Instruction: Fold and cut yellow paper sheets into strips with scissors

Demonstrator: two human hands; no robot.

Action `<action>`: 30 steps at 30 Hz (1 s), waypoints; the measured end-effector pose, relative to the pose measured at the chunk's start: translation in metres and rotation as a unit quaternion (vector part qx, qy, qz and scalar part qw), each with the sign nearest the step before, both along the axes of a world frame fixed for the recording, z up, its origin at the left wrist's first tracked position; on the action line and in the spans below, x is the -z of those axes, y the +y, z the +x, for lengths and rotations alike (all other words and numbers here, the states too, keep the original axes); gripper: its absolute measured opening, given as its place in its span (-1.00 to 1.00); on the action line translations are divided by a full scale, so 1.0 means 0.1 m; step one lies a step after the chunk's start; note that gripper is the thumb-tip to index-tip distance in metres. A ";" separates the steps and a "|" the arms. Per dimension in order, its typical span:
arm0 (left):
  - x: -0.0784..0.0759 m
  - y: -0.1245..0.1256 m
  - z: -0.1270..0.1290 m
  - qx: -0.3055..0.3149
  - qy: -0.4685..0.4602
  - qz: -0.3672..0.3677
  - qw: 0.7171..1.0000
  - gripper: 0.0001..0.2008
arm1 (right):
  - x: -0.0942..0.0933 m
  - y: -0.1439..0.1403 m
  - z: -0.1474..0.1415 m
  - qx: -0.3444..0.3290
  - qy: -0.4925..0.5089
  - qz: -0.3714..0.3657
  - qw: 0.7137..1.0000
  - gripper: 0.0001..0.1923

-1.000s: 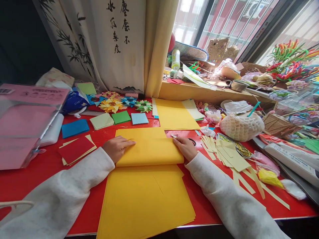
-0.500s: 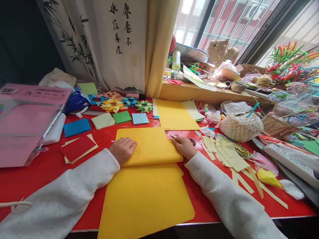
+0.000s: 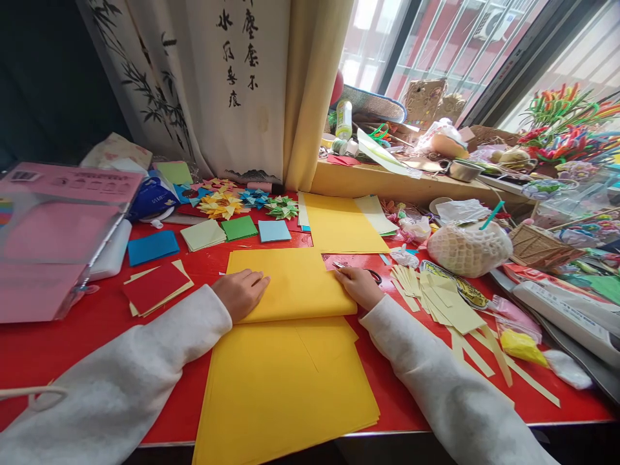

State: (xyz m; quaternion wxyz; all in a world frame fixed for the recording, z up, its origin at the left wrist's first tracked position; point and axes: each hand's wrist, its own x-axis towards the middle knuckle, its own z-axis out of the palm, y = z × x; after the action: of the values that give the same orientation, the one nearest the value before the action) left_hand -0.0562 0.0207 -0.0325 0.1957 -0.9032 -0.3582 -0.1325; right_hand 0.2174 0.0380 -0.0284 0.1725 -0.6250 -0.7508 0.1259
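Observation:
In the middle of the red table, a folded sheet of yellow paper (image 3: 295, 287) lies with its fold toward me. My left hand (image 3: 242, 294) rests on its left side, fingers laid over the top. At the right edge, my right hand (image 3: 359, 289) has its fingers closed on the paper; the thumb side is partly hidden. Scissors (image 3: 374, 276) lie just behind that hand, mostly covered by it. Below the folded sheet, a stack of larger yellow sheets (image 3: 290, 394) reaches over the table's front edge.
Beyond are more yellow paper (image 3: 349, 223), folded paper stars (image 3: 220, 205) and small coloured paper stacks (image 3: 239, 227). Cream paper strips (image 3: 450, 303) and a net-wrapped cup (image 3: 469, 248) stand right. A pink package (image 3: 58, 239) is at left; clutter fills the windowsill (image 3: 411, 179).
My left hand has slid slightly right across the folded yellow paper. My right hand stays at the paper's edge, and the view has shifted a little.

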 end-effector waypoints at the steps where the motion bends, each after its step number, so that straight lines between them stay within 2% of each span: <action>1: -0.03 -0.03 0.00 -0.005 -0.005 -0.013 1.000 -0.72 | 0.00 0.00 0.00 0.000 -0.002 0.001 1.000 -0.71; 4: -0.09 -0.10 0.02 -0.025 -0.005 -0.042 0.999 -0.59 | 0.02 -0.01 -0.03 0.004 -0.013 0.003 1.000 -0.71; 7: -0.08 -0.13 0.05 -0.030 0.010 -0.038 0.999 -0.57 | 0.00 -0.02 -0.03 0.011 -0.027 0.006 1.000 -0.71; 10: -0.05 -0.13 0.08 -0.027 0.023 -0.018 0.999 -0.57 | -0.13 -0.07 -0.01 0.032 -0.042 0.015 0.999 -0.75; 12: -0.04 -0.13 0.09 -0.031 0.029 -0.012 0.999 -0.56 | -0.29 -0.17 -0.03 0.068 -0.059 0.056 0.994 -0.73; 13: -0.04 -0.13 0.09 -0.032 0.032 -0.013 0.999 -0.55 | -0.37 -0.24 -0.07 0.087 -0.075 0.099 0.988 -0.70; 14: -0.05 -0.13 0.09 -0.032 0.036 -0.016 0.999 -0.54 | -0.44 -0.33 -0.14 0.079 -0.086 0.144 0.983 -0.67; 16: -0.06 -0.14 0.09 -0.034 0.042 -0.025 0.998 -0.51 | -0.50 -0.53 -0.33 -0.044 -0.091 0.190 0.977 -0.63; 17: -0.06 -0.14 0.09 -0.035 0.042 -0.027 0.998 -0.50 | -0.49 -0.64 -0.45 -0.138 -0.094 0.189 0.968 -0.61; 18: -0.05 -0.14 0.09 -0.037 0.043 -0.027 0.998 -0.51 | -0.45 -0.75 -0.57 -0.224 -0.097 0.175 0.954 -0.57; 20: -0.03 -0.14 0.08 -0.036 0.044 -0.024 0.998 -0.54 | -0.31 -0.92 -0.79 -0.326 -0.108 0.149 0.927 -0.40; 22: -0.01 -0.14 0.08 -0.033 0.043 -0.018 0.998 -0.58 | -0.14 -1.02 -0.90 -0.337 -0.110 0.131 0.926 -0.24; 25: 0.00 -0.14 0.08 -0.039 0.034 -0.012 0.999 -0.57 | 0.00 -1.05 -0.86 -0.336 -0.121 0.104 0.928 -0.20; 30: -0.04 -0.15 0.10 -0.034 0.035 -0.014 0.999 -0.55 | -0.01 -1.03 -0.56 -0.324 -0.143 0.087 0.931 -0.21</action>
State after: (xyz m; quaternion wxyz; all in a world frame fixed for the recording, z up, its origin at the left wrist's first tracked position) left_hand -0.0466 0.0059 -0.0285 0.2004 -0.8973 -0.3831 -0.0889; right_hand 0.1615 -0.0651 -0.0270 0.0667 -0.3418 -0.9372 0.0180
